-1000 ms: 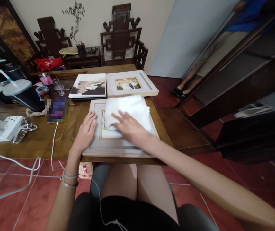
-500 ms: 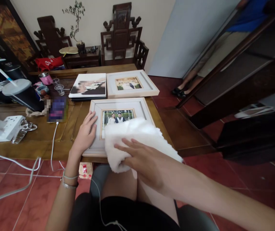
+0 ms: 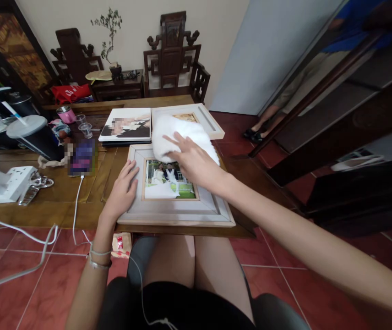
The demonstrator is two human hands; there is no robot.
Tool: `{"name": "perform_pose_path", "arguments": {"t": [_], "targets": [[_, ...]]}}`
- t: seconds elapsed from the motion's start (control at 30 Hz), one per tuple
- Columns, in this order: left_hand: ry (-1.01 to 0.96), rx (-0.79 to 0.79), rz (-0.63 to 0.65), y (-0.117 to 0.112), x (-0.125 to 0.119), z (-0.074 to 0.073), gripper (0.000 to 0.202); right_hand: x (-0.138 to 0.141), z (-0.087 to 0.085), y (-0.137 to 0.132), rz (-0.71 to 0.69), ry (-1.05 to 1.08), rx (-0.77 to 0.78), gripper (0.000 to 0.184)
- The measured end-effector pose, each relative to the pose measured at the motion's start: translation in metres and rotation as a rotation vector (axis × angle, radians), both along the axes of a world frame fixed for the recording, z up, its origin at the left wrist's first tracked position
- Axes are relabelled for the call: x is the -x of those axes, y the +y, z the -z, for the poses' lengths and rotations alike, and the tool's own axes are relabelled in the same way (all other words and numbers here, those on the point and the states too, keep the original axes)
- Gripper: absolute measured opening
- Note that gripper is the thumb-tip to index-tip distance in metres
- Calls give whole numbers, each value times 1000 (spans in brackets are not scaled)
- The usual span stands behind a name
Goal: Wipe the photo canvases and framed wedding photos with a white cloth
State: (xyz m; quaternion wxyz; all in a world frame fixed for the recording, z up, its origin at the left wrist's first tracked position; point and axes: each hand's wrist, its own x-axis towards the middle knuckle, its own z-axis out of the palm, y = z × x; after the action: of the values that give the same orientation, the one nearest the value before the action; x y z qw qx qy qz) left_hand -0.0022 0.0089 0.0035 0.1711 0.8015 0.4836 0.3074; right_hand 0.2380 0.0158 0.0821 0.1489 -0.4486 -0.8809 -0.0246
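A light wooden picture frame [image 3: 175, 214] with a couple's photo lies face up at the table's near edge. Along its left border rests my left hand [image 3: 121, 191], fingers stretched out on the rim. My right hand [image 3: 196, 162] holds a fluffy white cloth [image 3: 166, 130] over the frame's far edge, with two fingers extended on top of it. The cloth also covers part of a second light frame [image 3: 213, 126] behind. Left of that frame lies a stack with a white-edged photo panel [image 3: 127, 123] on top.
On the wooden table [image 3: 106, 183] at left are a phone [image 3: 82, 156] on a cable, a power strip [image 3: 17, 183], a claw clip [image 3: 34, 185], a lidded dark cup [image 3: 34, 137] and a pink mug [image 3: 66, 114]. Carved chairs [image 3: 171, 55] stand behind. A person [image 3: 295, 87] is at right.
My right hand and the white cloth have moved away from me, from the frame's near right part to its far edge, uncovering the photo's lower part. My left hand has stayed put.
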Motion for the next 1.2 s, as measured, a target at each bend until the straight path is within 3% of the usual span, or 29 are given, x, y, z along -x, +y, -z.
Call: {"name": "perform_pose_path", "arguments": {"t": [0.1, 0.2, 0.37, 0.53, 0.73, 0.93, 1.07, 1.2], "targets": [[-11, -14, -9, 0, -1, -1, 41, 28, -3, 21, -155, -16, -33, 63], [-19, -21, -15, -1, -3, -4, 40, 58, 8, 38, -262, -74, -5, 57], [-34, -29, -3, -1, -4, -5, 37, 75, 29, 59, -233, -75, 68, 41], [-59, -32, 11, -1, -3, -1, 37, 51, 39, 69, -137, -117, 78, 42], [-73, -28, 22, -2, -2, -1, 38, -14, 38, 67, -24, -156, 112, 51], [-81, -22, 12, -2, -3, -2, 38, -60, 20, 34, 113, -234, 173, 47], [-72, -21, 5, -3, -3, -4, 38, -56, 23, -15, -7, -199, 155, 49], [-57, -19, -2, -3, -4, -6, 39, -46, 16, -73, -148, -92, 241, 52]]}}
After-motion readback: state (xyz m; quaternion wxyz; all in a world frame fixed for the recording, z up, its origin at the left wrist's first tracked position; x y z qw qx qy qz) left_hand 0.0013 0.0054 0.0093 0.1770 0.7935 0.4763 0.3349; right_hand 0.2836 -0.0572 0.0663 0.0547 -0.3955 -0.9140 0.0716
